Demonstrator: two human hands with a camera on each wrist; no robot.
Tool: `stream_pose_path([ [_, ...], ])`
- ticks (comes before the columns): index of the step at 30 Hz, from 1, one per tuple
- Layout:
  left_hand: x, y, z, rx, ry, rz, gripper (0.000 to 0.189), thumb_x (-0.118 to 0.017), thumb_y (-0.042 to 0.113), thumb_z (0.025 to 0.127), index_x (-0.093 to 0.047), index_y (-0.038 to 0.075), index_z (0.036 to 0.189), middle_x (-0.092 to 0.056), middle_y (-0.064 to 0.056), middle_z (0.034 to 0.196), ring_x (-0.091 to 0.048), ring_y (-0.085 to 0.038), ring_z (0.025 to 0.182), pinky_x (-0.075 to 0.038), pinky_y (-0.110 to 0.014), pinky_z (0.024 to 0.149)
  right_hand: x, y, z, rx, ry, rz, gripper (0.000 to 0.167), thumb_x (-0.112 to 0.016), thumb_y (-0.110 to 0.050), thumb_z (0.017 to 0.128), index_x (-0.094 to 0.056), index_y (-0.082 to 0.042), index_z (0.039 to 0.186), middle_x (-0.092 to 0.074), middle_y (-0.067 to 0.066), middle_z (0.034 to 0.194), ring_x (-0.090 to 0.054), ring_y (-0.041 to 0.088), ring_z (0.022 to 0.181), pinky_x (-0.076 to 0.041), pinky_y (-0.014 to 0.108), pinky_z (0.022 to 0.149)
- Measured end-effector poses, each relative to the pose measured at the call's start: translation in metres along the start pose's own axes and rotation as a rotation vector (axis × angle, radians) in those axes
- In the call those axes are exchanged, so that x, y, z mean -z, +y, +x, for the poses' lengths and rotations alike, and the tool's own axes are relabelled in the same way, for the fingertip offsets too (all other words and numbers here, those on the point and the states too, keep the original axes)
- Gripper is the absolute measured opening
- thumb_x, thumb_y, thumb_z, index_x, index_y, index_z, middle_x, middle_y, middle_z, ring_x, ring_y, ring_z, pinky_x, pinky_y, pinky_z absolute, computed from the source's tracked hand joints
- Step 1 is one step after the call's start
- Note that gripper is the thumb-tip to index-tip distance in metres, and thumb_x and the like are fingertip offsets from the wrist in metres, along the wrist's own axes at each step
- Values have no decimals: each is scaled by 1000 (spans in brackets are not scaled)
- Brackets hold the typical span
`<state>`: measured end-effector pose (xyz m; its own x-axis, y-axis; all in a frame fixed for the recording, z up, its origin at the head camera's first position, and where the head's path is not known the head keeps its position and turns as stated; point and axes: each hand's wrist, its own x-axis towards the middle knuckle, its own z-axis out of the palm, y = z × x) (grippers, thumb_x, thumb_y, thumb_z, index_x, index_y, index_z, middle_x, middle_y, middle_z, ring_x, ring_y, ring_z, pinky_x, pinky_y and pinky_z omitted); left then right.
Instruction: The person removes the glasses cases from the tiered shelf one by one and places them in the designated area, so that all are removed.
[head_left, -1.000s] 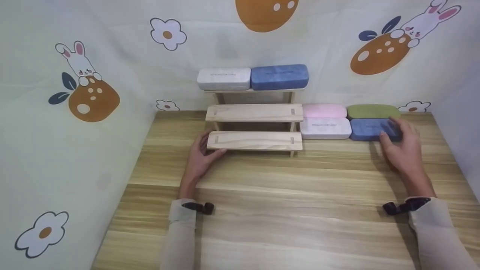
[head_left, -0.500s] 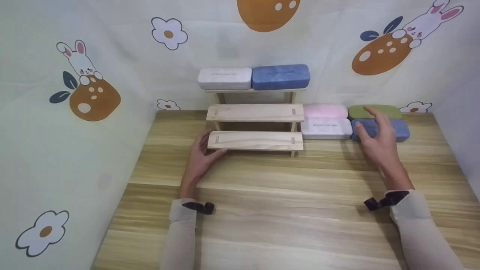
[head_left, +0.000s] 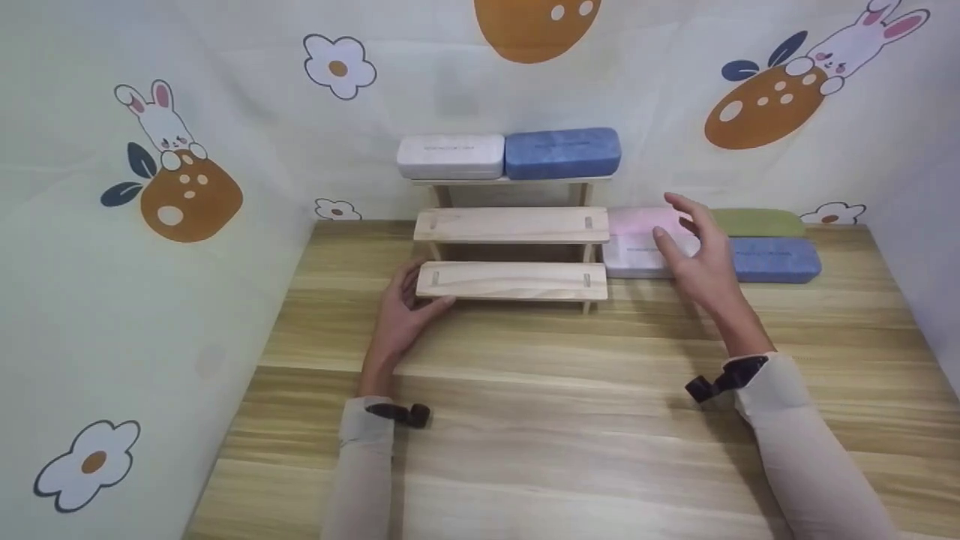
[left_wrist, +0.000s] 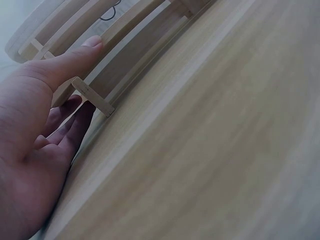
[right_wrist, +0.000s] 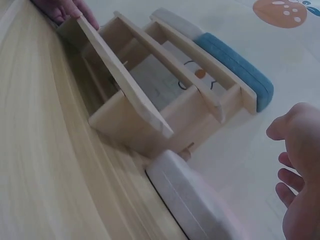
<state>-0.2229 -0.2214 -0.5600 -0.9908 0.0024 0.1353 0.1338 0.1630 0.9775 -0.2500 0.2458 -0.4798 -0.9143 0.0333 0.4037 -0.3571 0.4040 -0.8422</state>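
Observation:
A three-tier wooden display rack (head_left: 510,281) stands against the back wall. My left hand (head_left: 397,315) grips the left end of its lowest shelf; in the left wrist view the thumb lies along the shelf's front edge, with the fingers behind. My right hand (head_left: 705,262), fingers apart and holding nothing, hovers over a pink glasses case (head_left: 634,220) and a white glasses case (head_left: 634,259), partly hiding both. Just right of it lie a green glasses case (head_left: 765,223) and a blue glasses case (head_left: 784,260). The right wrist view shows the hand (right_wrist: 300,165) apart from the white case (right_wrist: 185,200).
On the top shelf sit another white glasses case (head_left: 450,156) and another blue one (head_left: 564,152), side by side. The lower two shelves are bare. Printed cloth walls (head_left: 225,300) enclose the wood-grain table (head_left: 540,420) at the back and sides.
My right hand has moved left, from the blue case at the far right to above the pink and white cases. My left hand keeps its grip on the rack.

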Motion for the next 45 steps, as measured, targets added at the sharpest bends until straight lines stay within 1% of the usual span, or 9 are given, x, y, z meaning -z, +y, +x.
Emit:
stream_pose_path([
  [4,0,0,0,0,-3,-13,96,-98,25,82,-45,7,161,-56,-8,162,-49,-22,154,-37,-38,133,-12,-23,6,20,-9,57,51,-68,-1,102,-56,2,152,-57,22,156,-49,33,150,-41,58,127],
  [10,-1,-1,1,6,0,-9,97,-98,27,82,-45,7,160,-56,-6,161,-50,-22,154,-37,-37,133,-27,-39,18,39,-20,141,53,-66,1,101,-54,5,153,-54,28,156,-47,40,149,-43,54,127],
  [14,-1,-1,1,7,1,11,96,-98,30,82,-46,9,160,-56,-7,161,-50,-22,153,-38,-38,132,-36,-40,29,39,-24,204,58,-68,3,99,-50,8,154,-52,27,158,-46,42,150,-44,55,126],
  [17,-1,-1,1,3,2,14,96,-98,29,82,-47,9,160,-56,-7,161,-51,-22,153,-39,-38,132,-42,-33,38,29,-27,247,63,-69,0,99,-46,7,157,-49,25,162,-45,41,152,-42,58,127],
  [21,-1,-2,2,-12,-4,-6,94,-98,26,82,-48,8,159,-57,-8,161,-51,-22,153,-38,-37,132,-48,-23,51,18,-35,267,69,-72,-5,100,-42,1,162,-46,17,167,-44,34,155,-40,57,129],
  [27,-1,-1,2,-23,-3,-33,93,-98,21,81,-48,7,158,-59,-7,158,-54,-22,151,-40,-36,131,-53,-27,66,5,-55,283,74,-77,-15,99,-42,-9,164,-46,6,168,-44,22,155,-43,49,129],
  [33,-1,-2,1,-21,-5,-45,95,-98,19,82,-46,4,160,-59,-8,158,-54,-23,150,-41,-38,131,-59,-33,76,2,-74,325,78,-79,-19,99,-40,-11,165,-44,5,169,-42,21,157,-42,48,129],
  [36,-1,-3,1,-20,-7,-27,96,-98,22,82,-45,4,160,-59,-8,158,-54,-23,150,-40,-37,131,-62,-34,80,-14,-70,324,80,-81,-23,97,-40,-12,165,-45,5,169,-42,21,157,-41,47,130],
  [45,0,-2,1,-14,1,3,94,-99,28,81,-48,13,159,-58,-7,159,-54,-20,150,-41,-35,130,-67,-37,88,-59,-47,316,86,-85,-24,94,-40,-13,166,-46,9,168,-43,24,157,-40,45,131],
])
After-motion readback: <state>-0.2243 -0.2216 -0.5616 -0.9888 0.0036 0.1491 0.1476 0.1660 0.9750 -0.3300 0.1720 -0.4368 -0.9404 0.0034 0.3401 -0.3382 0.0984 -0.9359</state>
